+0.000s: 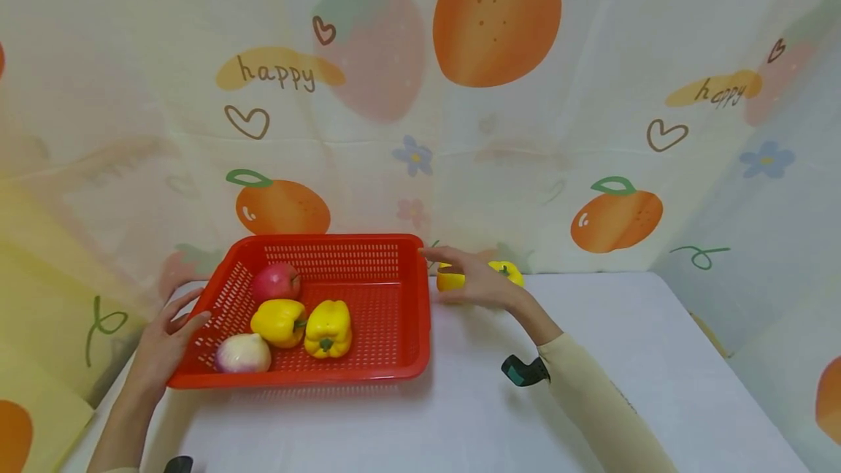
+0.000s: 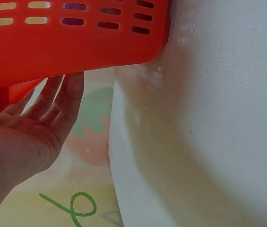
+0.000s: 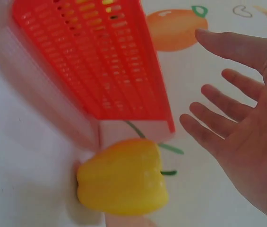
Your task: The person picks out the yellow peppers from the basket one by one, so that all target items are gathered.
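Note:
A red perforated plastic basket (image 1: 368, 371) holds a red apple (image 1: 274, 282), two yellow bell peppers (image 1: 279, 322) and a round white-and-purple vegetable (image 1: 243, 353). My left hand (image 1: 160, 345) grips its left rim, thumb over the top; in the left wrist view the fingers (image 2: 72, 101) reach up under the rim outside. My right hand (image 1: 478, 277) hovers beside the right rim, fingers spread and holding nothing in the right wrist view. Yellow bell pepper (image 1: 507, 271) shows on both sides of this hand, partly hidden behind it. The right wrist view has a whole yellow pepper (image 3: 124, 177) beside the basket.
A white cloth covers the table (image 1: 631, 363). Behind it hangs a fruit-printed curtain (image 1: 512, 115), close to the basket's back rim, with folds running down both sides. A dark strap piece (image 1: 523, 371) sticks out at my right wrist.

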Tool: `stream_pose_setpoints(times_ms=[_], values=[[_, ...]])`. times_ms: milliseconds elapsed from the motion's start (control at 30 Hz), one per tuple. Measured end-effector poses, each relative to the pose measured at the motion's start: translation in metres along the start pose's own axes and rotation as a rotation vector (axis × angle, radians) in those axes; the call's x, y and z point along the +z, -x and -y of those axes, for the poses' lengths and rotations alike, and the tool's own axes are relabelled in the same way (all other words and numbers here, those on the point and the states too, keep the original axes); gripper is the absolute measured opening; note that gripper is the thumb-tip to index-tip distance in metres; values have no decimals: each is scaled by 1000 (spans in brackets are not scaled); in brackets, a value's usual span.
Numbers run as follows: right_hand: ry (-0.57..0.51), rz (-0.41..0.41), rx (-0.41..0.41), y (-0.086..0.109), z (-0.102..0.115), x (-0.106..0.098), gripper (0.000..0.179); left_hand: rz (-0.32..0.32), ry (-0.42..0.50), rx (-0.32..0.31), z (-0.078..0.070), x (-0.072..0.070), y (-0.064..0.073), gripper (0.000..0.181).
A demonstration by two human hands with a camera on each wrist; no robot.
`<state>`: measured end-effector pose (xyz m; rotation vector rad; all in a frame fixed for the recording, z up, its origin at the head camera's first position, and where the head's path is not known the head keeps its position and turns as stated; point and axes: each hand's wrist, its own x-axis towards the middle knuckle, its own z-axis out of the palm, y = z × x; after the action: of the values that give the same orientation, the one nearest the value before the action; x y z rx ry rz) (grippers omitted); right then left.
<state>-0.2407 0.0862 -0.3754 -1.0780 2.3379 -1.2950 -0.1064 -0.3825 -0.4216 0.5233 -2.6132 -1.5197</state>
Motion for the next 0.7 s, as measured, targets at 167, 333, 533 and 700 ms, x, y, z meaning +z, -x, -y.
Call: stream_pose_setpoints(times_ms=[167,333,533,700], values=[[-3,9,-48,-7,2,10,72,-1,-2,0,1,-1,-1,67],[-14,33,-35,-13,6,17,73,-1,-7,-3,2,-2,-2,68],[-1,61,-22,-18,12,23,73,1,-11,1,3,-2,-2,67],[0,81,3,-24,19,30,74,-3,-5,10,3,-3,-2,67]])
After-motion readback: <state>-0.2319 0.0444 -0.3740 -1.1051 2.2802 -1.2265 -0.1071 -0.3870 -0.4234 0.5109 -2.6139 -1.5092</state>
